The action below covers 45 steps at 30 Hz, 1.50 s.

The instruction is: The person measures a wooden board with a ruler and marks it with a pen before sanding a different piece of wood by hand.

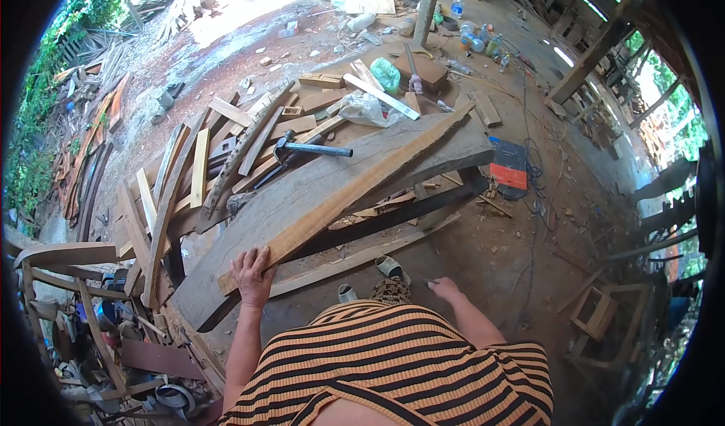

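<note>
My left hand (pixel 254 276) lies over the near end of a long, light-brown wooden plank (pixel 332 205), its fingers bent onto the wood. The plank rests slantwise on a thick grey wooden slab (pixel 291 177), running from my hand to the slab's far right end. Away from the slab, my right hand (pixel 445 288) hangs at my side with a finger stretched out and nothing visible in it. Behind the plank, a hammer (pixel 313 149) with a metal handle lies on the slab's far edge.
Offcuts and strips (pixel 199 168) are heaped beyond the slab. A plastic bag (pixel 368 109) sits among them. A black and red board (pixel 509 167) and a cable (pixel 535 171) lie on the ground to the right. A wooden post (pixel 427 9) stands behind. Another plank (pixel 355 258) lies near my feet.
</note>
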Tool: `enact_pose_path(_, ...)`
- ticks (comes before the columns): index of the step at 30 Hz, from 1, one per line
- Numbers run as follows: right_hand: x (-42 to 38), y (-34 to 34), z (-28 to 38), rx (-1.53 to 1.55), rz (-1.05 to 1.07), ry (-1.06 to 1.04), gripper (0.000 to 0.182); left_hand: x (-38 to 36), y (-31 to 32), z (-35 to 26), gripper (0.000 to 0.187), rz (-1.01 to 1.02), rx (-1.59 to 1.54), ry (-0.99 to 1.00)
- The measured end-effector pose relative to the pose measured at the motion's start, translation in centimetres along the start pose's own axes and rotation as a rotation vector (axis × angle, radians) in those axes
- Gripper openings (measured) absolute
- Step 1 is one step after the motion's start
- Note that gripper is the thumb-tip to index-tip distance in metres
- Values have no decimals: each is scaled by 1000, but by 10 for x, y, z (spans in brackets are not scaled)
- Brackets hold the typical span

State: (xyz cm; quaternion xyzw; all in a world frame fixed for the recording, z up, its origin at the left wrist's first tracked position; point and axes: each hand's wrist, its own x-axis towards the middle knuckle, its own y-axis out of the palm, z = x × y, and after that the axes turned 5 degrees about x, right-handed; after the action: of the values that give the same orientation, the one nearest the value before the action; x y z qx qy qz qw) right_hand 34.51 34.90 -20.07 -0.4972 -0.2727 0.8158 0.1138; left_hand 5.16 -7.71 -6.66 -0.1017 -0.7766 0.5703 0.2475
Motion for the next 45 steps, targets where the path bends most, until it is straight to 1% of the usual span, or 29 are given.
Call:
enact_pose_path(2,-4,0,-1,30,-11,15,37,0,-9,-2,50,0,30,89)
enact_pose_path(6,-1,1,2,37,3,28,37,4,-23,-2,45,14,31,131)
enact_pose_path(8,-2,-2,9,33,-12,19,37,7,-27,5,41,49,-7,159)
enact_pose_path(9,2,-4,8,31,-9,17,37,12,-34,2,36,25,-26,194)
enact_pose_path(11,12,-11,4,164,-276,-150,37,15,-32,7,32,33,-31,164)
enact_pose_path(13,9,-44,33,285,-475,-117,35,20,-32,11,29,42,-35,136)
enact_pose_path(15,46,-67,38,468,-763,-467,33,26,-33,13,25,25,-63,121)
enact_pose_path(17,31,-108,91,478,-842,-673,29,30,-28,18,24,44,-32,103)
enact_pose_path(18,17,-123,122,413,-888,-744,29,32,-26,20,24,61,-2,81)
enact_pose_path(19,2,-132,154,344,-934,-815,29,35,-24,21,24,64,-4,86)
enact_pose_path(21,-24,-131,213,219,-957,-931,30,39,-23,21,22,22,50,89)
enact_pose_path(23,-34,-112,263,61,-922,-1194,35,40,-23,20,22,25,52,84)
enact_pose_path(24,-41,-97,287,-8,-868,-1300,35,39,-23,19,22,28,56,77)
enact_pose_path(25,-53,-81,309,-20,-756,-1387,35,38,-24,19,22,29,58,74)
enact_pose_path(27,-58,-37,336,-169,-712,-1500,36,40,-24,19,22,19,58,84)
enact_pose_path(28,-60,-20,345,-168,-708,-1505,36,40,-24,19,22,18,62,79)
enact_pose_path(30,-58,3,355,-249,-594,-1616,36,39,-24,18,21,23,59,78)
enact_pose_path(33,-30,-2,344,-311,-575,-1625,35,40,-26,18,21,32,56,78)
enact_pose_path(35,-4,-32,329,-343,-586,-1590,37,40,-26,18,21,24,49,75)
enact_pose_path(36,8,-57,319,-420,-682,-1541,37,40,-26,19,22,17,36,87)
enact_pose_path(37,24,-84,309,-405,-747,-1442,36,40,-26,18,22,14,40,77)
enact_pose_path(38,41,-112,299,-440,-861,-1375,34,41,-26,18,22,14,43,82)
enact_pose_path(40,82,-155,280,-298,-948,-1149,32,40,-27,18,23,17,51,86)
enact_pose_path(41,84,-165,279,-231,-974,-1044,31,41,-27,17,24,18,47,76)
enact_pose_path(42,86,-159,280,-226,-974,-1041,31,42,-27,17,24,19,41,68)
enact_pose_path(44,82,-135,293,-299,-1063,-989,32,42,-27,17,25,27,54,79)
enact_pose_path(45,64,-111,303,-308,-1078,-1076,32,41,-27,17,25,32,66,86)
